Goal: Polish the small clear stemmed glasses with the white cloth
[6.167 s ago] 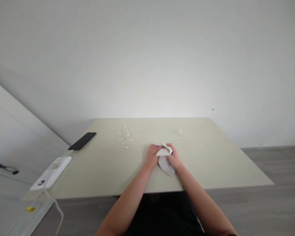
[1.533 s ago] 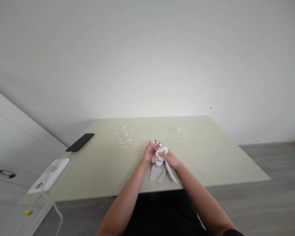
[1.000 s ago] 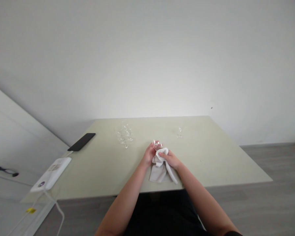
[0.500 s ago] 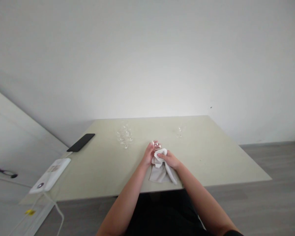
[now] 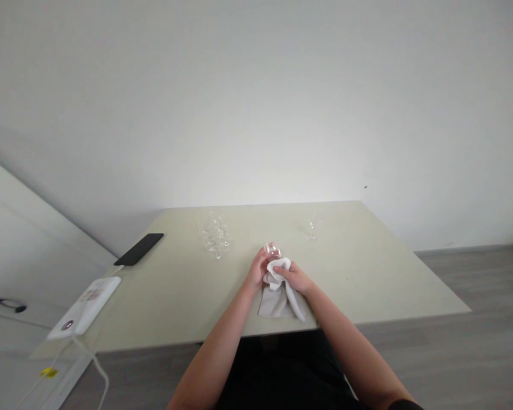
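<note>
Near the table's front, my left hand [image 5: 257, 270] is closed around a small clear glass [image 5: 273, 250], whose upper part shows beyond the fingers. My right hand [image 5: 296, 277] grips a white cloth [image 5: 281, 302] bunched against the lower part of that glass, the thumb lying on top. The rest of the cloth hangs down toward the table's front edge. Where cloth and fingers overlap, the lower end of the glass is hidden. Several clear glasses [image 5: 216, 236] stand in a cluster farther off to the left. One more clear glass [image 5: 312, 229] stands alone at the back right.
The pale table [image 5: 389, 285] runs to a white wall [image 5: 260, 114] at the back. Along its left side lie a flat black object [image 5: 139, 249] and a white box-like device [image 5: 84, 307] with a cable [image 5: 94, 361]. A white cabinet [image 5: 21, 245] stands at the left.
The glass has turned slightly in my left hand, with more of its upper part showing. The cloth stays pressed to it. My view has shifted very slightly.
</note>
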